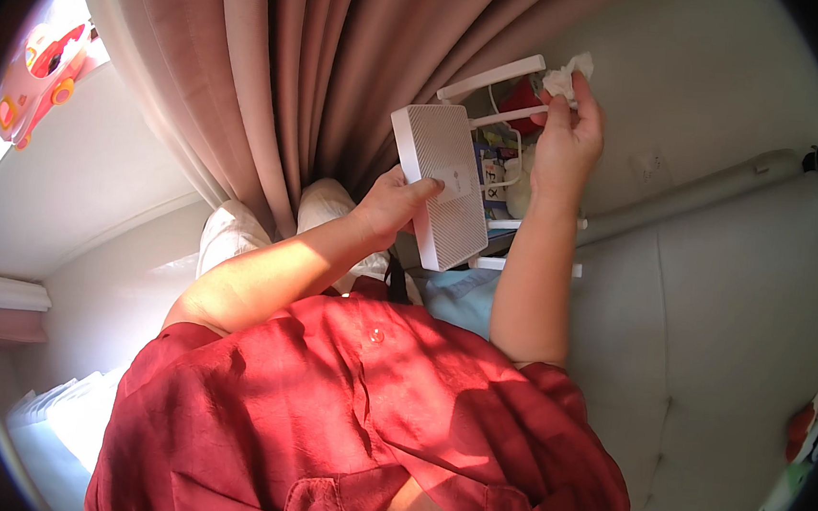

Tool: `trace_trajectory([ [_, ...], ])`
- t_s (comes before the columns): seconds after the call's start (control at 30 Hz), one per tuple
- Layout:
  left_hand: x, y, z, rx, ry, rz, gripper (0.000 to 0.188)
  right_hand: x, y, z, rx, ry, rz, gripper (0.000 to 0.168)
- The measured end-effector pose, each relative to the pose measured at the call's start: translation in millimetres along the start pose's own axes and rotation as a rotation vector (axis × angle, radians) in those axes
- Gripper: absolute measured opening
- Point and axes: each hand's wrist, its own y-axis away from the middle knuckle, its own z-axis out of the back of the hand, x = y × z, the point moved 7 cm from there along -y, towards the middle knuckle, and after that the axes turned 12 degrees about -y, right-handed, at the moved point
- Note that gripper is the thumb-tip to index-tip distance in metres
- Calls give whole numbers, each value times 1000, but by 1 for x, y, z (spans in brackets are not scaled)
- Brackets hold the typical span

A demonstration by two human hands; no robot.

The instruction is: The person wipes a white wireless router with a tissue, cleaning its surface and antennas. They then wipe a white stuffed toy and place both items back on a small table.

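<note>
My left hand (402,204) grips a white Wi-Fi router (450,187) by its long edge, the thumb on its ribbed top. The router is held tilted in front of me, its several white antennas pointing to the right. My right hand (570,131) pinches a crumpled white tissue (569,75) at the end of one antenna (510,116); the fingers partly hide that tip. Another antenna (494,77) sticks out above it, and two more lie lower, partly behind my right forearm. A white cable (519,156) loops behind the router.
Pinkish-brown curtains (308,67) hang ahead. Behind the router are a red item (521,106) and other small things, partly hidden. A grey padded headboard (730,295) stands at right, a wall socket (650,168) above it. A pink toy car (44,79) sits by the window at upper left.
</note>
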Motion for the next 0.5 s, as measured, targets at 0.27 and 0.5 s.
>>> trace_trajectory([
  [0.27,-6,5,-5,48,-4,-35,34,-46,8,-26,165,-102,-394,25],
  [0.5,-5,4,-9,21,-17,-53,32,-81,9,-38,307,328,-267,20],
])
